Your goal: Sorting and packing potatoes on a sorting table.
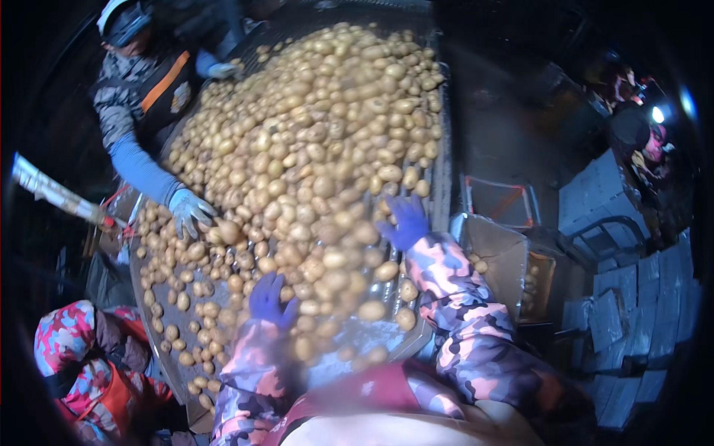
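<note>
A large heap of potatoes (312,139) covers the sorting table (442,189) before me. My left hand (271,302), in a purple glove, rests at the near side of the heap with its thumb apart from its fingers. Potatoes lie against it, and I see none held. My right hand (406,224), gloved alike, is spread farther out by the heap's right edge, its fingertips at a few potatoes. Between my hands several potatoes are blurred. Beside my right forearm, metal bars (393,279) show through with loose potatoes on them.
Across the table at left, a person in a cap reaches a gloved hand (191,212) into the potatoes. Another person in a patterned hood (64,337) is at lower left. Open cardboard boxes (495,256) with potatoes stand at right, beyond them stacked cartons (641,306).
</note>
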Available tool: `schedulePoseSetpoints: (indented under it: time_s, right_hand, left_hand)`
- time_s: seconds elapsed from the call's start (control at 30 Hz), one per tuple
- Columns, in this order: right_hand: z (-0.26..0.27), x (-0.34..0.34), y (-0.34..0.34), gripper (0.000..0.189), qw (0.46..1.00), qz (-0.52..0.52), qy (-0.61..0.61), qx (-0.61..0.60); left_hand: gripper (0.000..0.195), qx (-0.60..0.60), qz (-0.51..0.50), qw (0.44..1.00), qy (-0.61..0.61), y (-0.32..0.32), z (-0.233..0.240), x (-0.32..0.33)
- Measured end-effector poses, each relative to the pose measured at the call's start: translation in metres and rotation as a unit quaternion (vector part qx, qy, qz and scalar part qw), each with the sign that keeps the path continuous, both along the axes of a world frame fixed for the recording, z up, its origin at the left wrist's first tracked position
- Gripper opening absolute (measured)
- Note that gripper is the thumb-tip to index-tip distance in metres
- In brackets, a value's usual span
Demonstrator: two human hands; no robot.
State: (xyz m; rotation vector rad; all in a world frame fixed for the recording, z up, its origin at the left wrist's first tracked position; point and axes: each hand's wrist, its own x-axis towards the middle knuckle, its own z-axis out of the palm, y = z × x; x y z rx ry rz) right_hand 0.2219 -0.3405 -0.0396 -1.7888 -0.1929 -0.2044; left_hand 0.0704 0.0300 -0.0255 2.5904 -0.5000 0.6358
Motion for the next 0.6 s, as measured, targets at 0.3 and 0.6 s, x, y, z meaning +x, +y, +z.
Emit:
schedulePoseSetpoints:
  time_s: [0.3,0.6]
  right_hand:
    - [0.006,-0.097,0.061,0.068,0.951,0.255,-0.033,-0.173]
    - [0.028,-0.166,0.085,0.052,0.918,0.354,0.033,-0.175]
  left_hand:
    - [0.077,-0.026,-0.020,0.991,0.132,-0.004,0.000,-0.052]
    - [0.057,0.006,-0.096,0.990,0.100,0.006,0.022,-0.139]
